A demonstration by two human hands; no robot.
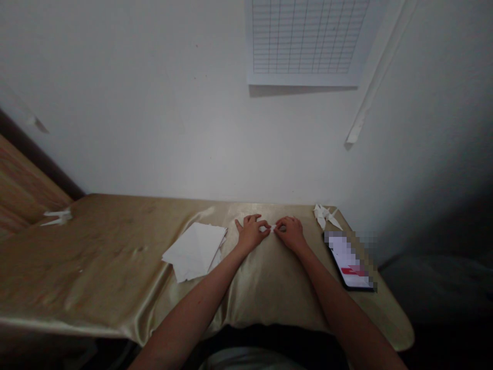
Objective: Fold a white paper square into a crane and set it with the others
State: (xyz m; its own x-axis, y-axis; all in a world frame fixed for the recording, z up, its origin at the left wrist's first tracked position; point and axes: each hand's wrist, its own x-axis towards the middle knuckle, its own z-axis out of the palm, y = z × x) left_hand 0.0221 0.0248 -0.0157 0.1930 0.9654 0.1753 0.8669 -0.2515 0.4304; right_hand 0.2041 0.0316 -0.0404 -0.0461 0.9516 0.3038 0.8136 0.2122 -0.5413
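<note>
Between my two hands is a small piece of folded white paper (273,228), mostly covered by my fingertips. My left hand (252,231) pinches its left side with thumb and forefinger, the other fingers spread out above. From the right, my right hand (290,231) pinches the other side, its fingers curled. Both hands are low over the cloth-covered table, towards its far edge. Left of my left hand lies a stack of white paper sheets (196,249). Beyond my right hand sits a folded white paper figure (325,216).
A smartphone (348,262) with its screen lit lies at the table's right side. Another folded paper figure (57,217) is at the far left. The gold satin cloth (111,257) has ridged folds. A wall (154,103) with a printed grid sheet (308,38) rises behind.
</note>
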